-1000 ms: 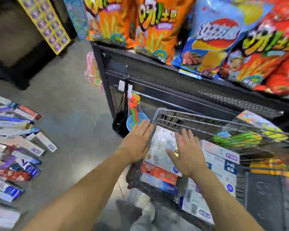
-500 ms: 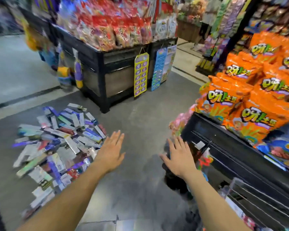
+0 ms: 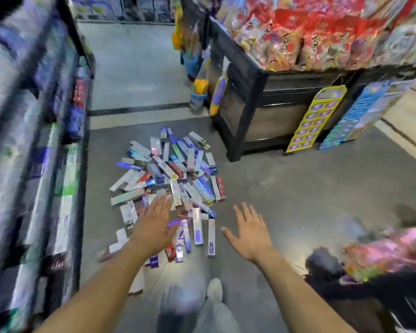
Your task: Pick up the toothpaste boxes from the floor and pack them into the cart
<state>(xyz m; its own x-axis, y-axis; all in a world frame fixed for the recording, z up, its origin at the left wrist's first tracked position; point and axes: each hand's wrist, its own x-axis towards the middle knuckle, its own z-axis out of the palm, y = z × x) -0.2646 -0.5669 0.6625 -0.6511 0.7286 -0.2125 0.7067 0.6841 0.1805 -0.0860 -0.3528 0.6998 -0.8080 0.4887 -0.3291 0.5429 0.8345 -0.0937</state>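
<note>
Now my left hand (image 3: 154, 227) and right hand (image 3: 249, 233) reach empty, fingers spread, over one heap of several dozen toothpaste boxes (image 3: 175, 179).

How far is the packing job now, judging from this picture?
Done: nothing can be confirmed, as the cart is not in view. In hand: nothing; the left hand and right hand are both open and empty above the floor. Left: a large pile of toothpaste boxes lies there.
</note>
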